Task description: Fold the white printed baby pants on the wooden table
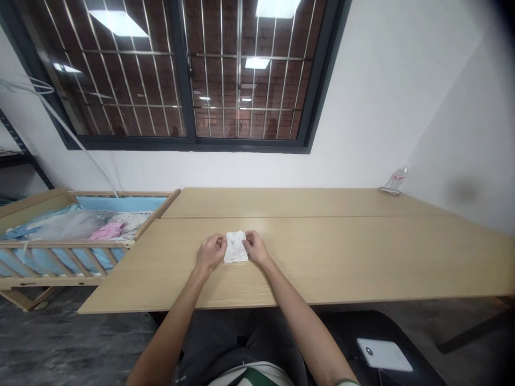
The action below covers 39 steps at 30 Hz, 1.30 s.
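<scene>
A small folded white cloth (235, 247) with a faint mark near its middle lies on the wooden table (341, 257). At its left edge, my left hand (212, 251) has curled fingers pinching the fabric. My right hand (255, 246) grips the upper right edge between thumb and fingers. The fingertips of both hands partly cover the cloth's sides, and its lower edge shows several layers.
A wooden crib (68, 244) with blue lining and bedding stands left of the table. A clear plastic package (395, 180) sits at the far right corner against the wall. A white phone-like device (384, 354) rests on a black seat (362, 327) below the table edge.
</scene>
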Each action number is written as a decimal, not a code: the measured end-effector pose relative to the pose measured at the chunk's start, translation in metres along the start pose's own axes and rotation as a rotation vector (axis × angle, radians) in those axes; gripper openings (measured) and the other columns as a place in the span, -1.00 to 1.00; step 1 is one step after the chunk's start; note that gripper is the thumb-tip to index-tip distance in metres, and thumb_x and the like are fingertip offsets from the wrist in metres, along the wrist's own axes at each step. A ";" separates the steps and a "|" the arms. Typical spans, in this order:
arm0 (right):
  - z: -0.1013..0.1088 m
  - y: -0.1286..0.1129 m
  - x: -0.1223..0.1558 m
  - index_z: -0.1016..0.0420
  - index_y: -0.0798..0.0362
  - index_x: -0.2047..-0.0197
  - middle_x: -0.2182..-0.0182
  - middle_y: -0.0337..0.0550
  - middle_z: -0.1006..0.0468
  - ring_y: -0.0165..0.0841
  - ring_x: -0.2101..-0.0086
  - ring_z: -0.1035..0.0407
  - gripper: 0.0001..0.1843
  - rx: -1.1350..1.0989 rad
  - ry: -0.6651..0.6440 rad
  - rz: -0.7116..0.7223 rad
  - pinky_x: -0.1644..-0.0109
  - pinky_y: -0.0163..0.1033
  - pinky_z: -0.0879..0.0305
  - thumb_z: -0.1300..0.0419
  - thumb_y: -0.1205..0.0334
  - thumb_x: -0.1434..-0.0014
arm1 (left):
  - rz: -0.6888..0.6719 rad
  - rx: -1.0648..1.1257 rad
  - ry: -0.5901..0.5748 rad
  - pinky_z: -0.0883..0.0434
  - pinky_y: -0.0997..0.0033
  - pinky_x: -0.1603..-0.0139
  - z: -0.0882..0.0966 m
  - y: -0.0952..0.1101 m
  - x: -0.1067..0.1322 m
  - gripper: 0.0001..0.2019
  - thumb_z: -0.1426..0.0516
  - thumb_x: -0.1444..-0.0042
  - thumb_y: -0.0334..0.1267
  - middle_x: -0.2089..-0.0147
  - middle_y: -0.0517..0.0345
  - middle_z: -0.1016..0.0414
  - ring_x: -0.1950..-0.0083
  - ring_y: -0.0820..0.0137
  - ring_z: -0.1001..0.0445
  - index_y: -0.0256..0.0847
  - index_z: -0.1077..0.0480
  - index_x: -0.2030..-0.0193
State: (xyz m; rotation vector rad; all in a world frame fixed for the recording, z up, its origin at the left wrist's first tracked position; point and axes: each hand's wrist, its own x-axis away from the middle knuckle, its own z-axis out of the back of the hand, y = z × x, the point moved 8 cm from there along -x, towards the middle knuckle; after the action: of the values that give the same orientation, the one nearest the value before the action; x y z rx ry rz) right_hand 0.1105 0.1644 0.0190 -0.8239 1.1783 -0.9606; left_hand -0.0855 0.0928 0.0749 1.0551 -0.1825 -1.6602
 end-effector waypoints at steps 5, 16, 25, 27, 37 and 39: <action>-0.002 -0.006 0.002 -0.36 0.04 0.03 0.15 -0.06 -0.59 -0.26 0.14 -0.51 -0.68 0.069 -0.041 -0.008 0.01 -0.07 -0.48 -0.19 0.22 -0.13 | 0.009 -0.129 -0.006 -0.35 -0.05 -0.18 -0.017 0.038 0.052 -0.59 -0.05 -0.27 -0.01 -0.09 -0.20 -0.52 -0.15 -0.04 -0.45 -0.16 -0.41 -0.14; -0.068 -0.111 0.067 -0.21 -0.13 -0.44 -0.44 -0.23 -0.16 -0.24 -0.42 0.03 -0.45 0.560 -0.780 0.381 -0.49 -0.01 0.12 0.08 -0.03 -0.47 | 0.037 -0.307 -0.191 -0.11 -0.26 -0.38 -0.054 0.052 0.103 -0.35 0.04 -0.32 0.08 -0.36 -0.39 -0.31 -0.41 -0.23 -0.19 -0.34 -0.26 -0.38; -0.063 -0.064 0.044 -0.17 -0.12 -0.45 -0.44 -0.24 -0.14 -0.26 -0.43 0.04 -0.40 0.620 -0.843 0.325 -0.51 -0.05 0.18 0.15 -0.13 -0.48 | 0.003 -0.363 -0.106 -0.20 -0.23 -0.31 -0.047 0.056 0.102 -0.43 0.01 -0.32 0.04 -0.37 -0.28 -0.32 -0.43 -0.16 -0.15 -0.23 -0.34 -0.34; -0.057 -0.054 0.030 -0.09 -0.09 -0.48 -0.46 -0.23 -0.06 -0.26 -0.45 0.13 -0.36 0.651 -0.847 0.300 -0.53 -0.05 0.29 0.17 -0.17 -0.47 | 0.026 -0.401 -0.126 -0.20 -0.19 -0.32 -0.045 0.056 0.101 -0.43 0.01 -0.32 0.02 -0.41 -0.27 -0.27 -0.44 -0.12 -0.16 -0.24 -0.33 -0.35; -0.042 -0.026 0.006 0.06 -0.01 -0.53 -0.50 -0.15 0.13 -0.19 -0.48 0.30 -0.15 0.572 -0.664 0.221 -0.52 -0.05 0.42 0.20 -0.36 -0.39 | 0.039 -0.512 -0.164 -0.22 0.00 -0.33 -0.040 0.063 0.100 -0.44 0.01 -0.35 -0.03 -0.46 -0.26 -0.19 -0.45 -0.01 -0.17 -0.27 -0.28 -0.39; -0.035 -0.023 0.003 0.01 0.03 -0.52 -0.50 -0.08 0.14 -0.18 -0.47 0.28 -0.13 0.513 -0.575 0.212 -0.52 -0.03 0.40 0.15 -0.36 -0.37 | 0.040 -0.510 -0.160 -0.22 0.00 -0.32 -0.040 0.063 0.100 -0.45 0.00 -0.35 -0.05 -0.46 -0.25 -0.20 -0.44 -0.01 -0.17 -0.27 -0.29 -0.38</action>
State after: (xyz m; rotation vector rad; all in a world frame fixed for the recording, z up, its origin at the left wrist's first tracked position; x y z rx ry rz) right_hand 0.0725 0.1519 0.0316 -0.4936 0.4749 -0.7312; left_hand -0.0128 0.0000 0.0349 0.5322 0.1143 -1.6358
